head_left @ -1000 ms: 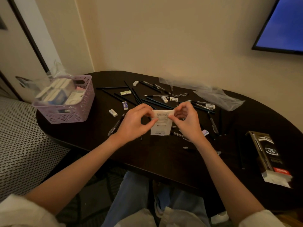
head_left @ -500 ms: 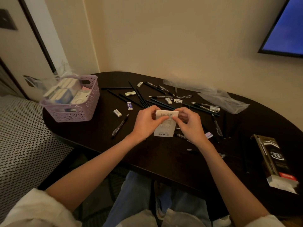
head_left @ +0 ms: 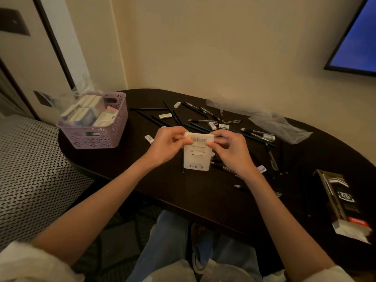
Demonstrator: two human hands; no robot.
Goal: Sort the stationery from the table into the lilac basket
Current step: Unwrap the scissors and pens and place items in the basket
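The white packet (head_left: 196,153) hides the pens and the bit of table right behind it. The print on it is too small and blurry to read. Only a barcode shows, near its top edge. The top of the packet is partly hidden by fingers. Some dark pencils (head_left: 175,117) are hard to pick out against the dark table (head_left: 173,188). The box (head_left: 343,202) at the right edge is dark with a red patch near its bottom, and its writing cannot be read. The screen (head_left: 354,37) on the wall is cut off at the right.

Both arms reach forward over the near edge of the table. The left hand (head_left: 166,145) pinches the top left corner of the packet with its thumb and fingers curled. The right hand (head_left: 232,149) pinches the top right corner the same way. The packet hangs upright between them, just above the table, in the middle.

The lilac basket (head_left: 95,137) sits on the far left of the table, well apart from the hands. Small boxes fill it, and maybe a clear bag sticks up behind it. Pens (head_left: 256,134) and small white erasers (head_left: 212,126) lie scattered on the far side of the table. A clear plastic bag (head_left: 278,127) lies at the far right.
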